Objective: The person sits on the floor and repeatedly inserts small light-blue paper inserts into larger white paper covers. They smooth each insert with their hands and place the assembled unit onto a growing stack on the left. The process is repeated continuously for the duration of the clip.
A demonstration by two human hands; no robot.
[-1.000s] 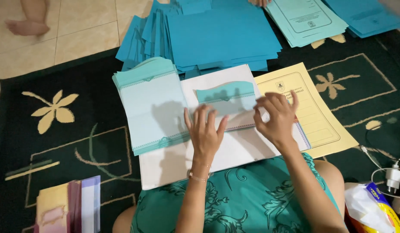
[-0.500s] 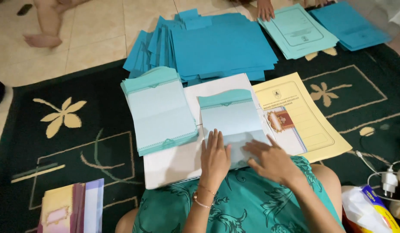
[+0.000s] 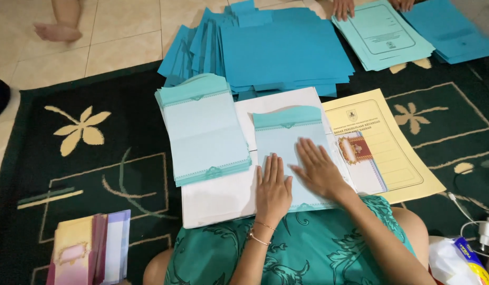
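In the head view, both your hands lay flat on a pale blue paper cover with a darker teal scalloped top band [image 3: 286, 138]. Your left hand [image 3: 273, 189] pressed palm-down on its lower left part, fingers straight and close together, gripping nothing. Your right hand [image 3: 319, 170] lay beside it on the sheet's right side, fingers spread and angled toward the upper left, also holding nothing. The two hands were just apart.

That cover rested on a large white sheet of paper [image 3: 218, 198] spread across your lap, over your green patterned dress [image 3: 313, 248]. To the left, partly on the white sheet, sat a thick stack of matching pale blue covers [image 3: 202, 132], well clear of your left hand. Just right of your right hand lay a small card with a red and gold ornamental panel [image 3: 355, 149], and beneath it a pale yellow printed folder [image 3: 397, 158].

Beyond these, a fanned pile of bright blue folders [image 3: 276, 50] lay on the dark green rug with cream flower motifs [image 3: 81, 129]. At the top right another person's hand [image 3: 343, 7] touched a pile of light turquoise printed folders [image 3: 381, 34]. At your lower left stood a small bundle of pink, yellow and lilac cards [image 3: 89, 248].
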